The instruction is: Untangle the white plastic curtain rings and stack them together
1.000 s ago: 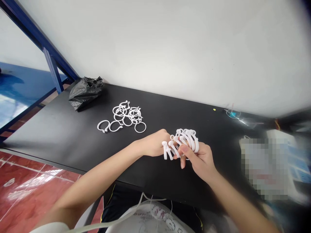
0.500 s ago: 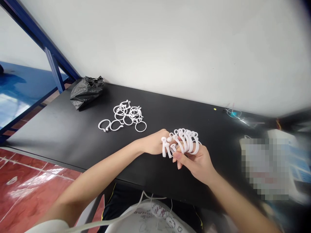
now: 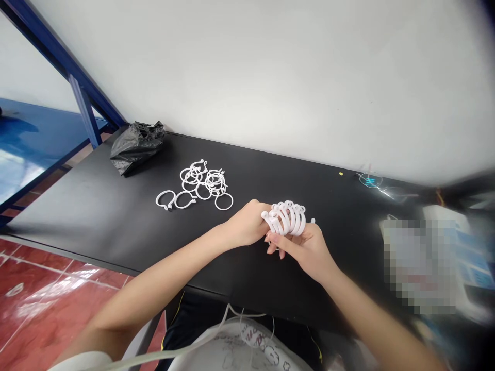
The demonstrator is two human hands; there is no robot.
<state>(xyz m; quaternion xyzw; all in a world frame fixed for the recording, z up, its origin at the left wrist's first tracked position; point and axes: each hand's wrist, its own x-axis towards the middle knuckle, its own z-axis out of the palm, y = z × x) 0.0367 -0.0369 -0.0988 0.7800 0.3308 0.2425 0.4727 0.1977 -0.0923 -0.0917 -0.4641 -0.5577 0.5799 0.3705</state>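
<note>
A row of white plastic curtain rings (image 3: 288, 219), each with a small eyelet or knob on top, is bunched side by side between my hands above the black table. My left hand (image 3: 250, 222) is closed at the left end of the row, its fingertips hidden behind the rings. From the right, my right hand (image 3: 309, 251) wraps the bunch with its thumb across the front and fingertips curled below. Several loose white rings (image 3: 204, 188) lie in an overlapping pile on the table to the left, some with their ends apart.
A crumpled black plastic bag (image 3: 139, 147) sits at the table's far left corner. Clear packaging (image 3: 394, 194) and a blurred white packet (image 3: 421, 263) lie on the right. A blue metal frame (image 3: 83, 103) stands at the left, and a white wall runs behind the black table (image 3: 116, 226).
The rings between my hands have drawn closer together into a tighter, more even row. My right hand has shifted slightly left. The loose pile is unchanged.
</note>
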